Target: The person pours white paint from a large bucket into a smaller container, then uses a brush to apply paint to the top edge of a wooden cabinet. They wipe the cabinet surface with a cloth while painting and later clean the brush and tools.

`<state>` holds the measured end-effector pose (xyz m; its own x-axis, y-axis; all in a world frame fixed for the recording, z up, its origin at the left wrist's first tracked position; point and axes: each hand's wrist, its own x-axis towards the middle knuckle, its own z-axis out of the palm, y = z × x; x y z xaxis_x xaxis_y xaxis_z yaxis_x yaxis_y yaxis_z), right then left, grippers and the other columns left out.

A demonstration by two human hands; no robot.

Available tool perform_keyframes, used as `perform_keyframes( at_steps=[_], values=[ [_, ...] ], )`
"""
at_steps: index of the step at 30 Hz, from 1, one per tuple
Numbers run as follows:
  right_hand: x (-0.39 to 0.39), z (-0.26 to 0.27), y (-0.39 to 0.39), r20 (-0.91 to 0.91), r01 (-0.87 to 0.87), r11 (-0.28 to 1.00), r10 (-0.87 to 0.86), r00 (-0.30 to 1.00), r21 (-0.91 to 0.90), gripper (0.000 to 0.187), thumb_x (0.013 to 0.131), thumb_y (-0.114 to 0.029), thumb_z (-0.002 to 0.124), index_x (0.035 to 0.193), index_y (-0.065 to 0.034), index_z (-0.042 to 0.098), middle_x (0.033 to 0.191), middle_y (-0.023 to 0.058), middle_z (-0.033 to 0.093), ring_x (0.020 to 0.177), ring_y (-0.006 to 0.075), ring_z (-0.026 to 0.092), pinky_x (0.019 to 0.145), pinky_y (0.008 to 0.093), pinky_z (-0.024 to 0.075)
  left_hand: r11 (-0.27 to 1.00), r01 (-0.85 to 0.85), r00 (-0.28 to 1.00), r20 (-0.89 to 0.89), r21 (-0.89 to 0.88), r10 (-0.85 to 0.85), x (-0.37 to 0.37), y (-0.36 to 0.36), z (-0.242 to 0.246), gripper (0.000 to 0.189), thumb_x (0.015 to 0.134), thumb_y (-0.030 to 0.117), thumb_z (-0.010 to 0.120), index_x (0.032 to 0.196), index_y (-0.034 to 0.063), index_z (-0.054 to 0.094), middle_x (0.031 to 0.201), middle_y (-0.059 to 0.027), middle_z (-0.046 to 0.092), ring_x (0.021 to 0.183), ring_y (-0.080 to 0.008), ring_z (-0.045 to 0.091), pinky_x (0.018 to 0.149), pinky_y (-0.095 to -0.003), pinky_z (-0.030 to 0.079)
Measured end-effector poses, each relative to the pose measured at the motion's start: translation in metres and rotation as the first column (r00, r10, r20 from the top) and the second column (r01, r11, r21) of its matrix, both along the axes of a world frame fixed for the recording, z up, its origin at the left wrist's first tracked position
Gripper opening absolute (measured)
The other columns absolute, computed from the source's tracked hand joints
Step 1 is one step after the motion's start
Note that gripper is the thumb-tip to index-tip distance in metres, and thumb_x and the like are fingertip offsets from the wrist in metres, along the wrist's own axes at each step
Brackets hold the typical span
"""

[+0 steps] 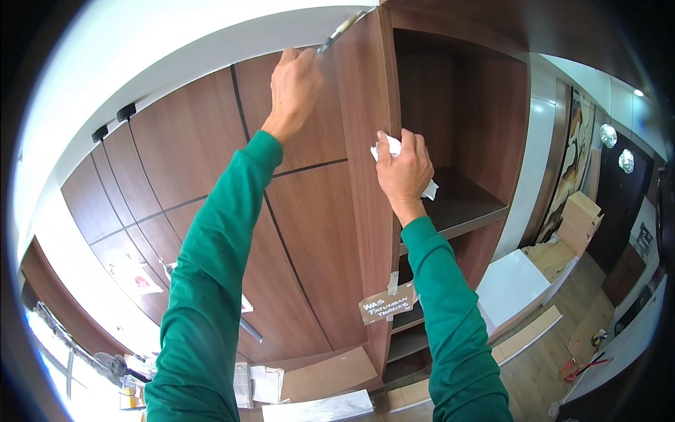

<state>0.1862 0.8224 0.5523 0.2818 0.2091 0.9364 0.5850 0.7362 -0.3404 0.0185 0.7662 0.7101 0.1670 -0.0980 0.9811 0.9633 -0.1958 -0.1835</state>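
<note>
My left hand (pixel 296 87) is raised near the top of the wood panelling and grips a slim paintbrush (pixel 340 32). The brush's far end reaches the corner where the wood cabinet's side panel (pixel 361 105) meets the white ceiling. Lower and to the right, my right hand (pixel 405 168) holds a crumpled white tissue or cloth (pixel 391 146) against the front edge of the cabinet. Dark open shelves (pixel 464 211) lie just right of that edge. A handwritten cardboard sign (pixel 387 303) is taped to the edge below my right hand.
Flat cardboard (pixel 329 374) and a white marble-patterned board (pixel 319 406) lie low in front. Black pendant-light mounts (pixel 126 112) are at the upper left. At the right stand a white-topped counter (pixel 511 285) and a cardboard box (pixel 577 224); red-handled tools (pixel 572 369) lie farther down.
</note>
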Motion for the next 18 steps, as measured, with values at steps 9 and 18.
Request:
perform_keyframes(
  at_steps=[9,18],
  values=[
    [-0.001,-0.001,0.002,-0.009,-0.007,0.999,0.008,1.000,0.032,0.036,0.089,-0.036,0.071,0.100,-0.0030,0.063,0.090,0.0126,0.061,0.079,0.0346,0.064,0.064,0.0468,0.0517,1.000,-0.006,1.000,-0.001,-0.006,0.006,0.005,-0.015,0.006,0.015,0.092,0.013,0.067,0.102,0.0036,0.074,0.085,-0.0151,0.063,0.074,-0.0320,0.062,0.066,-0.0402,0.049],
    [-0.001,-0.001,0.001,-0.011,-0.002,0.999,0.002,1.000,0.048,0.040,0.092,-0.038,0.070,0.101,0.0005,0.066,0.091,0.0143,0.065,0.080,0.0367,0.066,0.064,0.0482,0.0530,0.849,0.484,0.800,0.501,-0.214,-0.330,0.003,-0.140,-0.122,0.015,0.098,0.010,0.063,0.102,-0.0016,0.073,0.076,-0.0031,0.058,0.063,-0.0078,0.055,0.055,-0.0262,0.042]
  ],
)
